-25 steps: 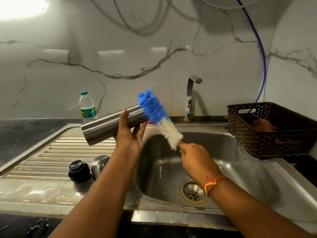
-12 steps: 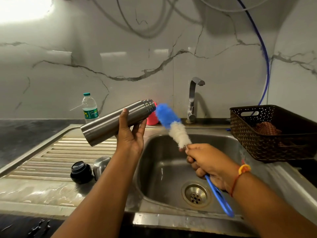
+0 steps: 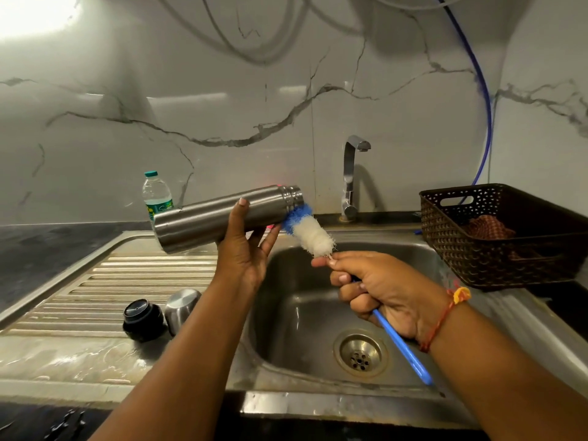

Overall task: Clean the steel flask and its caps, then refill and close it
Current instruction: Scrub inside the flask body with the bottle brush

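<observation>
Head camera, my left hand (image 3: 245, 259) gripping the steel flask (image 3: 210, 218) over the sink (image 3: 296, 316) rim, long axis near level, mouth tipped up rightward, my right hand (image 3: 381, 291) clutching the bottle brush (image 3: 310, 232), blue tip at the mouth

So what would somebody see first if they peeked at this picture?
The shiny steel flask, held tilted in the left hand above the edge of the sink, with the fluffy blue-and-white bottle brush in the right hand touching its open mouth. Next, the black cap and the steel cap, side by side on the wet drainboard at the left.
</observation>
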A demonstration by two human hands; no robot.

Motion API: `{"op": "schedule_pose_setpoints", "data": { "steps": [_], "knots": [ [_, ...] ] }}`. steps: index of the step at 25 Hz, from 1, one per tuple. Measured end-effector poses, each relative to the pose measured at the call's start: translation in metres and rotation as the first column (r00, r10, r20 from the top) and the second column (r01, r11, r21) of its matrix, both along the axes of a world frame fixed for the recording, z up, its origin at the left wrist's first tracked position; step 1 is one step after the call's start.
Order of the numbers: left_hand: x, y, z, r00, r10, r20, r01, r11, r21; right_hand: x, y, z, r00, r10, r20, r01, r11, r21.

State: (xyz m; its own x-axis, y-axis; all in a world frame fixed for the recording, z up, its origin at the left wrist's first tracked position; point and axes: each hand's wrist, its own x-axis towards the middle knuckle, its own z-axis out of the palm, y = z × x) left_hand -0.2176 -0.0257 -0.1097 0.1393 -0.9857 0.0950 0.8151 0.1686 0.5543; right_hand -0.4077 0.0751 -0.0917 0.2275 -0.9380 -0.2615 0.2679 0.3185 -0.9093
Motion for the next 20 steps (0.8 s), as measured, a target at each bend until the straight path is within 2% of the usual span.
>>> {"op": "schedule_pose_setpoints", "data": {
  "steps": [3,6,10,13,16,20],
  "knots": [
    [-0.01,0.003,-0.002,0.996,-0.004,0.092,0.002,1.0,0.027,0.001,-0.003,-0.001,0.999,-0.024,0.038,0.022,0.999,0.029],
    [0.002,-0.004,0.003,0.999,0.034,-0.007,-0.034,0.999,-0.006,-0.01,-0.003,0.003,0.994,0.018,0.112,-0.022,0.999,0.034],
    [-0.005,0.0,-0.006,0.995,-0.025,0.099,0.025,1.0,0.006,-0.009,-0.009,-0.001,0.985,0.002,0.174,-0.015,0.997,0.075],
    [-0.002,-0.005,-0.001,0.999,-0.033,0.035,0.033,0.999,0.01,-0.015,-0.006,0.002,0.98,0.027,0.199,-0.039,0.998,0.058],
    [0.011,-0.007,-0.002,1.0,-0.027,-0.004,0.027,0.999,0.043,-0.019,-0.004,0.006,0.982,0.074,0.175,-0.083,0.996,0.045],
    [0.003,0.0,-0.002,0.984,-0.169,0.065,0.164,0.983,0.077,-0.02,-0.013,-0.002,0.999,-0.045,0.016,0.046,0.997,-0.069]
  ]
}}
